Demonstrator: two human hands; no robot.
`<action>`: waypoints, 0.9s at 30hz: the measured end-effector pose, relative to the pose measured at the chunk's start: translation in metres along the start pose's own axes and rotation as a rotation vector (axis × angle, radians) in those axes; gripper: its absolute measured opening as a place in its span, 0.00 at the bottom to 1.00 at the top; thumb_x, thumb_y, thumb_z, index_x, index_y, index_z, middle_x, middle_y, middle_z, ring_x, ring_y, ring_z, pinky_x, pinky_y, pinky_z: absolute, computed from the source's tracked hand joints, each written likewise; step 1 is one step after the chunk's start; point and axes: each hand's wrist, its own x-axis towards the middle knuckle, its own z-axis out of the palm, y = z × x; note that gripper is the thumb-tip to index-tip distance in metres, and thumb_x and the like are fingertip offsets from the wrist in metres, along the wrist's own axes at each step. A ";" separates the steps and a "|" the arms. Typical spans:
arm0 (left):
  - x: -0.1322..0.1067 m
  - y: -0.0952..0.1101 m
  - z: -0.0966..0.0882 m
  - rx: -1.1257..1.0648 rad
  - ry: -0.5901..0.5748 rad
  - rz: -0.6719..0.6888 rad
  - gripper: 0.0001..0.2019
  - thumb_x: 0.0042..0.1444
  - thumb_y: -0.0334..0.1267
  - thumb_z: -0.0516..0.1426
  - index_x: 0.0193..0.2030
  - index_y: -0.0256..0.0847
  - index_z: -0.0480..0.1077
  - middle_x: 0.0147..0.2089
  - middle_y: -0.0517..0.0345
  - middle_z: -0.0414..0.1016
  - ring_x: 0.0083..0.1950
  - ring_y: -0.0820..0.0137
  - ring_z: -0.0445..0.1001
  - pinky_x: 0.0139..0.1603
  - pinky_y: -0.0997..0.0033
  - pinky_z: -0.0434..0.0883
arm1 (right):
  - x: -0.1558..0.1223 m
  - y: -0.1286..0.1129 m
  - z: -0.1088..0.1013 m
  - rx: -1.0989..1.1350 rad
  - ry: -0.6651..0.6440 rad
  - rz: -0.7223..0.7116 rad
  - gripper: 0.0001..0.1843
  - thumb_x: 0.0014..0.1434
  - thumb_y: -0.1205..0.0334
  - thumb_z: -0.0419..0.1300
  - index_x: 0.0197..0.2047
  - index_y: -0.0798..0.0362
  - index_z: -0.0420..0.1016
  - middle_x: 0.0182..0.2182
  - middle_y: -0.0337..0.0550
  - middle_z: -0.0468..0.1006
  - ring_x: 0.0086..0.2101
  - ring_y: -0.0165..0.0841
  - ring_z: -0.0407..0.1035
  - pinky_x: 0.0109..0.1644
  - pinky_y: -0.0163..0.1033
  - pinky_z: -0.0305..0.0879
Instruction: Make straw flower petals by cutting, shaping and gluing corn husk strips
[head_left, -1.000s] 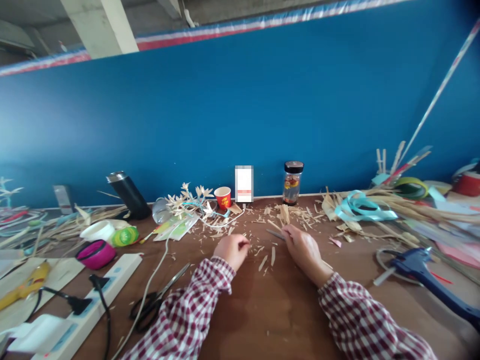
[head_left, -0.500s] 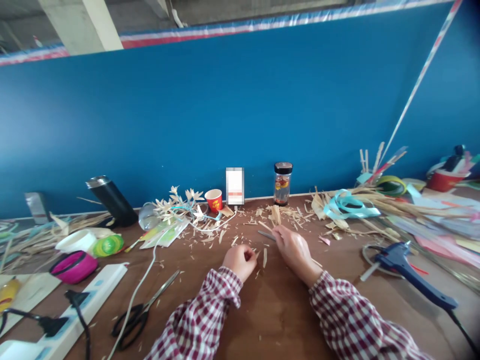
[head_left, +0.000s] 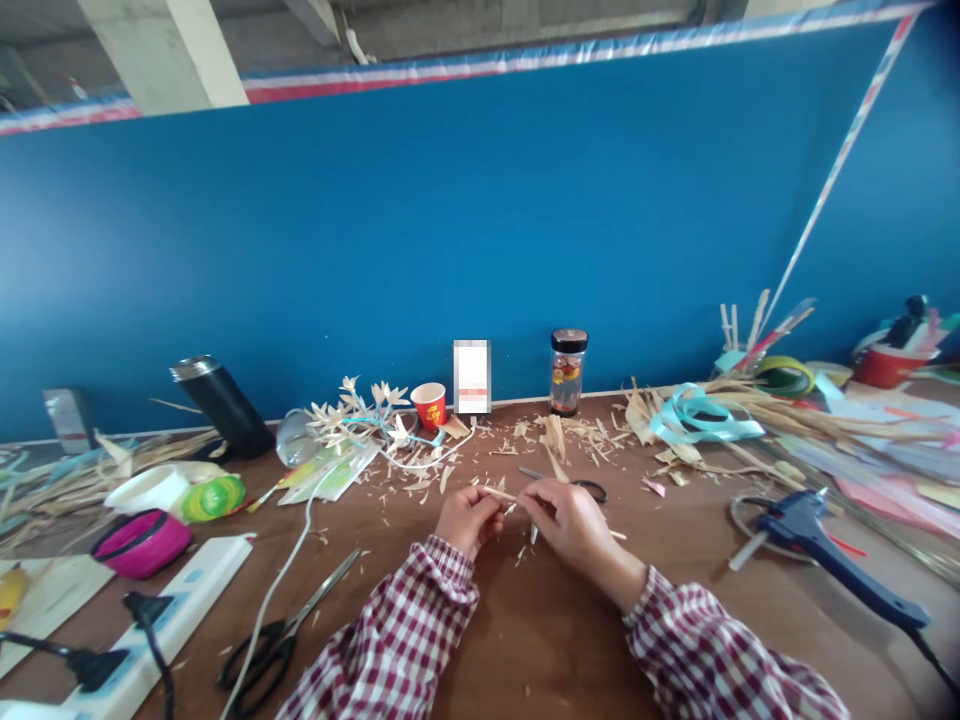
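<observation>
My left hand (head_left: 471,520), its fingers pinched closed, holds a thin pale strip of dried husk (head_left: 499,493) just above the table. My right hand (head_left: 581,525) is closed at the strip's other end, fingertips close to those of the left. A pale thin stick (head_left: 617,536) shows by the right wrist; I cannot tell whether the hand holds it. Beyond the right hand lie small scissors (head_left: 591,490), partly hidden, and a piece of dried husk (head_left: 553,440). Husk scraps (head_left: 525,535) lie below the fingers.
Large scissors (head_left: 289,635) and a power strip (head_left: 169,620) lie at left. Husk flowers (head_left: 367,410), a red paper cup (head_left: 429,405) and a lidded jar (head_left: 568,375) stand at the back. A blue glue gun (head_left: 832,555) and blue ribbon (head_left: 701,415) are at right.
My right hand has left the husk piece and come down and left to the left hand. The left hand has turned, and a strip now spans the fingertips. The small scissors' handle has come into view.
</observation>
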 end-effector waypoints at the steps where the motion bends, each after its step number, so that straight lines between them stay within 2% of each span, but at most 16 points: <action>1: 0.000 -0.002 0.000 0.035 -0.011 0.009 0.08 0.40 0.34 0.64 0.25 0.32 0.72 0.19 0.61 0.71 0.17 0.82 0.66 0.17 0.85 0.64 | 0.000 0.001 0.001 0.009 -0.014 0.018 0.12 0.60 0.58 0.51 0.36 0.51 0.74 0.28 0.41 0.77 0.27 0.32 0.70 0.30 0.33 0.60; 5: 0.000 -0.010 -0.001 0.189 -0.026 0.073 0.10 0.39 0.38 0.64 0.27 0.33 0.72 0.21 0.60 0.72 0.17 0.81 0.66 0.16 0.83 0.63 | 0.002 0.004 0.001 0.122 -0.060 0.000 0.13 0.59 0.60 0.52 0.45 0.51 0.73 0.37 0.45 0.78 0.35 0.35 0.71 0.38 0.36 0.64; 10: 0.003 -0.014 -0.003 0.238 -0.026 0.060 0.13 0.38 0.40 0.64 0.27 0.34 0.71 0.21 0.60 0.72 0.18 0.79 0.67 0.18 0.80 0.65 | 0.002 0.002 -0.001 0.166 -0.109 -0.082 0.13 0.61 0.63 0.50 0.43 0.49 0.75 0.34 0.44 0.76 0.35 0.32 0.69 0.39 0.34 0.63; 16: 0.000 -0.011 -0.002 0.287 -0.110 0.046 0.14 0.40 0.44 0.63 0.27 0.34 0.72 0.19 0.62 0.70 0.18 0.79 0.64 0.18 0.79 0.63 | 0.001 0.005 0.004 0.182 -0.054 -0.065 0.13 0.61 0.63 0.50 0.43 0.51 0.74 0.35 0.45 0.76 0.36 0.33 0.69 0.41 0.36 0.64; 20: -0.003 -0.011 0.000 0.344 -0.105 0.079 0.13 0.41 0.44 0.62 0.28 0.34 0.73 0.19 0.62 0.70 0.17 0.79 0.64 0.18 0.78 0.64 | 0.002 0.004 0.005 0.183 -0.056 -0.040 0.13 0.59 0.64 0.53 0.47 0.51 0.72 0.38 0.45 0.75 0.37 0.34 0.69 0.42 0.37 0.64; 23: -0.005 -0.011 0.003 0.373 -0.081 0.088 0.13 0.41 0.44 0.62 0.26 0.34 0.72 0.19 0.62 0.70 0.17 0.78 0.64 0.18 0.77 0.64 | 0.002 0.000 0.004 0.168 -0.111 -0.073 0.11 0.60 0.65 0.51 0.42 0.51 0.74 0.35 0.44 0.76 0.37 0.33 0.69 0.41 0.36 0.64; 27: -0.011 -0.009 0.007 0.377 -0.117 0.116 0.14 0.42 0.47 0.60 0.24 0.35 0.70 0.17 0.62 0.69 0.17 0.77 0.64 0.18 0.77 0.64 | 0.002 0.001 0.000 0.088 -0.114 -0.066 0.14 0.61 0.64 0.48 0.37 0.52 0.75 0.32 0.43 0.76 0.33 0.31 0.69 0.37 0.33 0.63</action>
